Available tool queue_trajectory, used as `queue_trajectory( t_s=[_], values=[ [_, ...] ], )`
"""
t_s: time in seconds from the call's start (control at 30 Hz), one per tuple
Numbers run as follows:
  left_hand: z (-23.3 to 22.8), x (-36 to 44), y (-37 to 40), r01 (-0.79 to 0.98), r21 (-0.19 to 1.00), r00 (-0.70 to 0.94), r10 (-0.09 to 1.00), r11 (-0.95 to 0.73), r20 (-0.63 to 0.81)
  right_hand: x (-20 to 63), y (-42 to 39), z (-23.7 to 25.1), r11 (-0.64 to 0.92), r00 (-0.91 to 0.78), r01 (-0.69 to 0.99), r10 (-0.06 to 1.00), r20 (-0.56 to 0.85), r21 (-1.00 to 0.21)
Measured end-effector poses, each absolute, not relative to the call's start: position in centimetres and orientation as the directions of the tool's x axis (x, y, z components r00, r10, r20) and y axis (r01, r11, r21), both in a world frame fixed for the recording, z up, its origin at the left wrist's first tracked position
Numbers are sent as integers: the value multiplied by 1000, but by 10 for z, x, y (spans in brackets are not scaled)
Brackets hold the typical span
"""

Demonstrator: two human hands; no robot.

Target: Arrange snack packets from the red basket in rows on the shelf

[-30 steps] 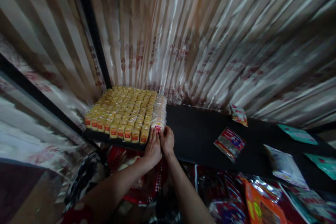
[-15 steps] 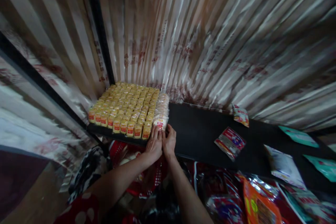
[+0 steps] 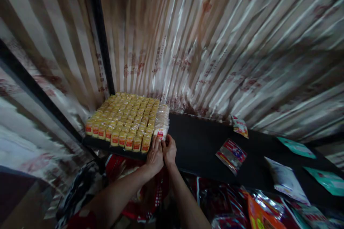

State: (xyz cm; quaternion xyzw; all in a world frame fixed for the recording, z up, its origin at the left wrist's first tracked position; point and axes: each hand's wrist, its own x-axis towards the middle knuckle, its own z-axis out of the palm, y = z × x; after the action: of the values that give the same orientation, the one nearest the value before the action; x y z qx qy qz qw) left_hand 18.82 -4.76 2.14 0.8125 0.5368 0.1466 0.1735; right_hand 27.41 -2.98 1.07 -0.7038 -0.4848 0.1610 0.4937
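Dozens of yellow packs (image 3: 122,120) stand upright in tight rows on the shelf's (image 3: 199,146) left end, packed against the back corner so none can tip. Both hands meet at the front edge beside them: the left hand (image 3: 155,155) lies flat against the block's right front corner, and the right hand (image 3: 169,150) pinches the near end of a clear sleeve (image 3: 162,121) lying flush along the block's right side. Loose packets (image 3: 231,152) lie scattered toward the shelf's right end.
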Motion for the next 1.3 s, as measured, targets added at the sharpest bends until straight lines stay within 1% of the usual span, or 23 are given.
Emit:
queue_trajectory(
  t_s=[0.3,0.47,0.63,0.77,0.87,1.03,1.1,1.17,1.2,1.23,1.3],
  values=[
    [29,192,-37,837,452,341,940,-309,11,281,-14,5,-62,469,564,845,257,-823],
    [20,195,-33,829,459,326,943,-320,68,282,-10,8,-65,455,607,845,280,-792],
    [4,198,-31,824,443,315,936,-352,157,282,-11,7,-41,456,594,840,294,-804],
    [3,197,-33,778,501,337,925,-378,176,282,-15,8,-34,471,626,812,344,-779],
    [9,191,-42,729,541,382,905,-420,187,278,-26,13,-38,482,629,803,351,-776],
    [14,158,-81,558,605,505,811,-568,295,262,-65,23,-30,513,571,794,328,-820],
    [8,137,-104,507,614,554,774,-605,306,254,-85,25,-24,528,531,791,308,-847],
    [-1,115,-126,515,630,567,782,-581,257,247,-105,24,-13,526,486,803,281,-874],
    [-7,105,-135,540,640,570,797,-547,201,244,-115,22,-11,517,465,815,262,-885],
    [-13,97,-142,574,650,566,815,-498,124,241,-124,19,-18,503,445,832,234,-895],
    [-24,84,-150,662,670,520,850,-336,-87,235,-140,11,-73,461,423,876,145,-903]
  ],
)
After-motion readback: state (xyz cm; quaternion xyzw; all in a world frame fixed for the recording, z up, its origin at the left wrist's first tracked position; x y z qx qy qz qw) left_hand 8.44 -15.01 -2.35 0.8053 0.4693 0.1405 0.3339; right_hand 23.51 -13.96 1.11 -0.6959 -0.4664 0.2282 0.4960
